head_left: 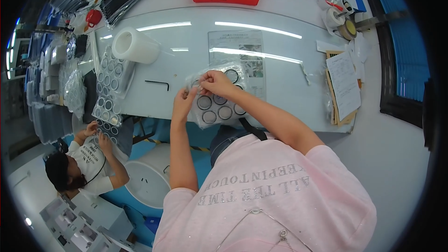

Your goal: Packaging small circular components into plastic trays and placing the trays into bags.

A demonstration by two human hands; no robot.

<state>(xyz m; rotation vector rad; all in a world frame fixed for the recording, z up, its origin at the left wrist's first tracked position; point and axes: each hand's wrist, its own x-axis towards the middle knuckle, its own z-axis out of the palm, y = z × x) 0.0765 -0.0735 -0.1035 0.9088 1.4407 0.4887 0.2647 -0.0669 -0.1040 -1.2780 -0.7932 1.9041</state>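
One bare left hand [183,103], one bare right hand [216,84], one clear plastic bag [215,107]
At least six round black-rimmed discs [225,113]; one red rectangular plastic tray [242,0]; one black L-shaped key [156,82].

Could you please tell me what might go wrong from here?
The clear plastic package of dark-rimmed round pieces lies at the near edge of the pale, glossy table, so a tug toward the person might slide it off. The left hand and right hand are close together at the package's upper left, partly hiding it; thin plastic could tear there. The black L-shaped hex key lies left of the hands and might be knocked by a sideways sweep.
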